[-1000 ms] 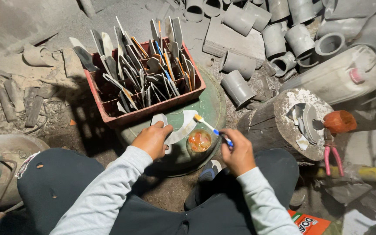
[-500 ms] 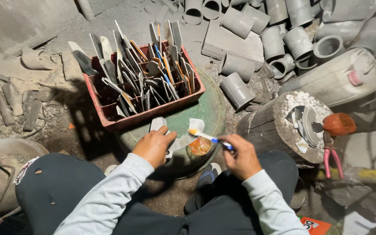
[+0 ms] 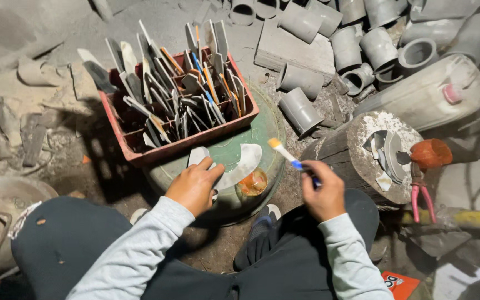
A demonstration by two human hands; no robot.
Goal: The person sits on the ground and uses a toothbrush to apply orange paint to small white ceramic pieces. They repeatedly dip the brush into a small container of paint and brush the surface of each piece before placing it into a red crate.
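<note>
My left hand (image 3: 194, 185) presses down on curved pale plastic strips (image 3: 240, 164) that lie on a round green lid (image 3: 262, 125). In my right hand (image 3: 322, 189) is a small brush with a blue handle and a yellowish tip (image 3: 283, 151), lifted above and to the right of a small open container of orange glue (image 3: 253, 181). The brush tip hangs just over the right end of the strip.
A red crate (image 3: 179, 114) packed with cut grey strips stands behind the lid. Several grey pipe pieces (image 3: 356, 44) lie at the back right beside a dirty white jerrycan (image 3: 429, 91). A log stump (image 3: 373, 155) holds scraps and an orange lump; red-handled pliers (image 3: 419, 194) lie beside it.
My right hand has lifted the brush out of the glue container and moved up and right. My left hand has stayed on the strips.
</note>
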